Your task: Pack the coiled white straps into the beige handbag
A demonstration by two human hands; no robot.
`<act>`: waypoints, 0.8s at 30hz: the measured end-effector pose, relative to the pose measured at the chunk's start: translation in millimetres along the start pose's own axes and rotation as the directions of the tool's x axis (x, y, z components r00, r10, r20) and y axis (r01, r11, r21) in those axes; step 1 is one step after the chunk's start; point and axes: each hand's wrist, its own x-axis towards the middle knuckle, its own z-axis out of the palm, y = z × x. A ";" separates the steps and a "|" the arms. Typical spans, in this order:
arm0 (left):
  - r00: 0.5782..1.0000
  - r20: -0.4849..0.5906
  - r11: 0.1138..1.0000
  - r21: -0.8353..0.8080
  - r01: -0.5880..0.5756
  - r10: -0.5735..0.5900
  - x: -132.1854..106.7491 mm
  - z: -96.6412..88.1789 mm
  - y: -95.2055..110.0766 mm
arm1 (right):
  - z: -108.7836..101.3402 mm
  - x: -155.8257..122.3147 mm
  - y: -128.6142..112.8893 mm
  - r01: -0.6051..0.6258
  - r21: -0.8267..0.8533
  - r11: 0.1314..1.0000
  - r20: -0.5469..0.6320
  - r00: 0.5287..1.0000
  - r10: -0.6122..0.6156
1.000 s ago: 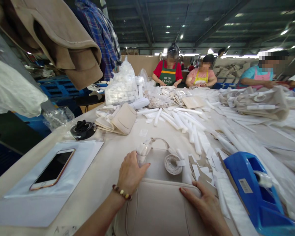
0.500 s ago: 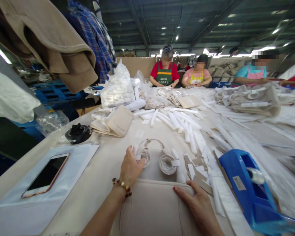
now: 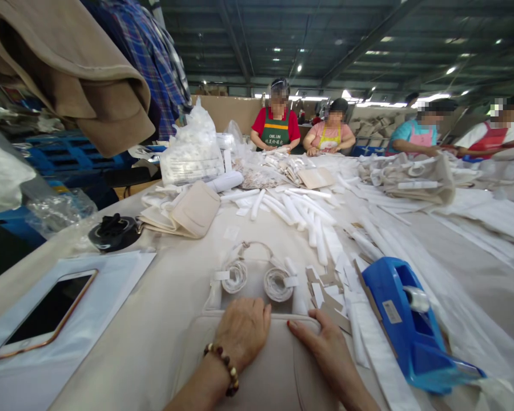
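Observation:
A beige handbag lies in front of me at the table's near edge. My left hand, with a beaded bracelet at the wrist, curls over the bag's upper edge, and its fingertips are hidden behind that edge. On the right corner of the same edge, my right hand grips with the thumb on the front and the fingers behind. Just beyond the edge sit two wrapped strap coils, a left coil and a right coil, each with a white band. A thin handle arches behind them.
A blue tape dispenser stands at right beside card scraps. White foam tubes are spread further back. At left lie a phone on plastic sleeves, a black tape roll and another beige bag. Several co-workers sit across the table.
My left hand has left the left strap coil and come down onto the bag's upper edge. My right hand keeps its hold on the corner. The view has turned slightly right.

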 end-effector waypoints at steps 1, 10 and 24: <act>1.000 0.005 1.000 -0.006 -0.001 0.001 1.4 0.0 -1.0 | -1.0 1.2 -0.7 -0.005 0.011 1.000 0.019 1.000 0.005; 0.999 0.018 0.998 -0.037 0.049 -0.049 6.7 2.4 -1.1 | 13.7 -8.6 5.0 0.363 -0.514 0.777 -0.284 0.783 -0.553; 0.993 -0.092 0.996 -0.054 0.066 -0.070 35.3 2.3 -5.1 | 75.7 -10.8 23.9 0.609 -0.723 0.325 -0.034 0.438 -0.898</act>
